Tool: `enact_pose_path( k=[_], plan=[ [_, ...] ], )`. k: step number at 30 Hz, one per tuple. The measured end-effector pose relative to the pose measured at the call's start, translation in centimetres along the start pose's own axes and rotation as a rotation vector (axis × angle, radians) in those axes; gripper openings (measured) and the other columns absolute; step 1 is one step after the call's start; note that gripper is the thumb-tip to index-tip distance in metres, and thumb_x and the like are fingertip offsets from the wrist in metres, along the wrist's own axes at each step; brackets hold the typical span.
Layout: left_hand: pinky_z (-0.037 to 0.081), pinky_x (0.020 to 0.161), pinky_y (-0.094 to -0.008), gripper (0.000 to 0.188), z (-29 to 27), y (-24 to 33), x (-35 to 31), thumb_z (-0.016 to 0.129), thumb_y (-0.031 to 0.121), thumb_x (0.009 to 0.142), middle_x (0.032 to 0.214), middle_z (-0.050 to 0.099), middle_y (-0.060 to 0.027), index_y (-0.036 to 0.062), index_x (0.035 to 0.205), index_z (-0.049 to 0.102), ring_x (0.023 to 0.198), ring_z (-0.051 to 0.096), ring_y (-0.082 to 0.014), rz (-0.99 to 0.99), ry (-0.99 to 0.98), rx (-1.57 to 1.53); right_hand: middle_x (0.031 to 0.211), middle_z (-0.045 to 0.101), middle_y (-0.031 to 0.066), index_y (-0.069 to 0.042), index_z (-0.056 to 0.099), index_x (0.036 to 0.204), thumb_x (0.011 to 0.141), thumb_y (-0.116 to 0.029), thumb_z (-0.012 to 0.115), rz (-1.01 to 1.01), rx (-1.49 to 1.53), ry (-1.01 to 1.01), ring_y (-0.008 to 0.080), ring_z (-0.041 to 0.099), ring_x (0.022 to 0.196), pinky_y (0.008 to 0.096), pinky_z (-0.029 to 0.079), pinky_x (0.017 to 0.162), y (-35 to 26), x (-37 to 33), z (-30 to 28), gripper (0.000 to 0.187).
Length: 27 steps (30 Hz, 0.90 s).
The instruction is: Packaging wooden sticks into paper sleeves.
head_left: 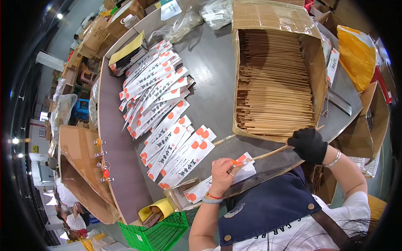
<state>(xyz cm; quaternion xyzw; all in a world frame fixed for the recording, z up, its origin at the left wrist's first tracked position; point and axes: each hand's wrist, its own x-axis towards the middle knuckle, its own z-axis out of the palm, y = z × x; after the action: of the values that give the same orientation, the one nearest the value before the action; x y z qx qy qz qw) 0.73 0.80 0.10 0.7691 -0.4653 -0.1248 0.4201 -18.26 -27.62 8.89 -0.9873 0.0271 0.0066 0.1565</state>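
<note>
Near the table's front edge, my left hand (223, 172) is closed at the upper end of a white paper sleeve (247, 170) with orange-red dots. Something orange shows at its fingertips; I cannot make out whether it is a finger cover. My right hand (308, 145), in a black glove, grips a long thin wooden stick (272, 153). The stick slants down to my left fingertips, where its end meets the sleeve; how far in it sits is hidden. Behind my right hand stands an open cardboard box (320, 83) packed with wooden sticks (274, 92).
Many similar sleeves (157, 88) lie in an overlapping heap on the grey table (207, 71), left of the box. Clear plastic bags (215, 14) rest at the back. A green crate (155, 234) stands below the left edge, and a yellow bag (356, 54) lies far right.
</note>
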Motion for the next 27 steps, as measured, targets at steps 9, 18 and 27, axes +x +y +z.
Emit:
enact_pose_path(
  k=[9, 18, 27],
  plan=[
    [0.044, 0.065, -0.0339, 0.015, -0.6, 5.2, 3.3, 0.070, 0.015, 0.079, 0.093, 0.067, -0.0045, 0.0122, 0.093, 0.068, 0.081, 0.064, -0.0225, 0.235, 0.047, 0.293, 0.122, 0.058, 0.0221, -0.002, 0.040, 0.142, 0.092, -0.003, 0.056, 0.275, 0.890, 0.240, 0.0319, 0.057, 0.114, 0.0373, 0.047, 0.095, -2.7, 2.6, 4.3, 0.053],
    [0.040, 0.086, -0.0427, 0.039, -0.4, 1.0, 0.2, 0.079, 0.024, 0.073, 0.101, 0.060, -0.0090, 0.0117, 0.109, 0.070, 0.102, 0.053, -0.0292, -0.094, -0.009, 0.425, 0.100, 0.060, 0.0119, -0.007, 0.062, 0.105, 0.071, -0.011, 0.073, 0.189, -0.081, 0.393, 0.0334, 0.056, 0.096, 0.0427, 0.047, 0.083, 3.6, 4.1, 5.7, 0.035],
    [0.039, 0.079, -0.0387, 0.028, 1.8, -0.3, -1.3, 0.079, 0.027, 0.074, 0.094, 0.061, -0.0048, 0.0102, 0.095, 0.070, 0.091, 0.055, -0.0260, -0.039, 0.125, 0.221, 0.088, 0.056, 0.0116, -0.005, 0.057, 0.089, 0.072, -0.013, 0.066, 0.188, -0.363, 0.185, 0.0293, 0.057, 0.085, 0.0405, 0.047, 0.074, 3.1, 4.8, 5.9, 0.020]
  ],
)
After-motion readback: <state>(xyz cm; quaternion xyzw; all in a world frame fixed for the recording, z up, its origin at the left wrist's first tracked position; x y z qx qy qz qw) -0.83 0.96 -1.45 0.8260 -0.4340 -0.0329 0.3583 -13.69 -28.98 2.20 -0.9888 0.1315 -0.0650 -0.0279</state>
